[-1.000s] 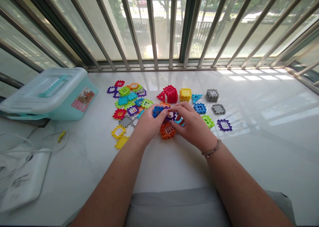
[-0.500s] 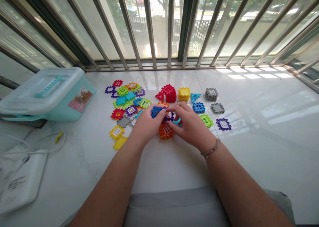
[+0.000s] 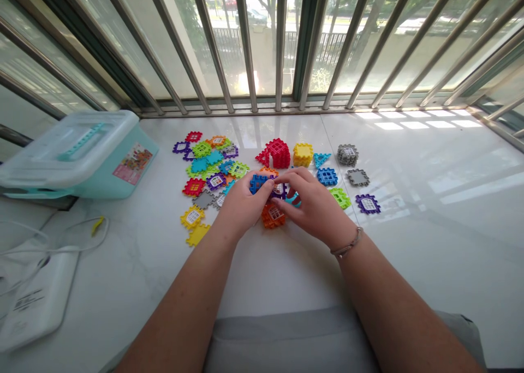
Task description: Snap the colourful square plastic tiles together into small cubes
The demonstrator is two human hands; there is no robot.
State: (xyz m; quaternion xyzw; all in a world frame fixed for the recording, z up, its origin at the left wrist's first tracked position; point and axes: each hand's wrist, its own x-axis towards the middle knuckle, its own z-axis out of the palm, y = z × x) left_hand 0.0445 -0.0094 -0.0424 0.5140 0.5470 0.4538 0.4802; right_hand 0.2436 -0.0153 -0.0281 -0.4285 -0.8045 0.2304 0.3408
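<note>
Head view: blue waffle-block tile pinched by left hand, nearer that hand, pressed up against purple tile pinched by right hand between them; orange tile just nearer, on marble counter.

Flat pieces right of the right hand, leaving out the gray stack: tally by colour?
Blue tile: 1
Green tile: 1
Purple tile: 1
Gray tile: 1
Teal triangle: 1
Total: 5
</note>
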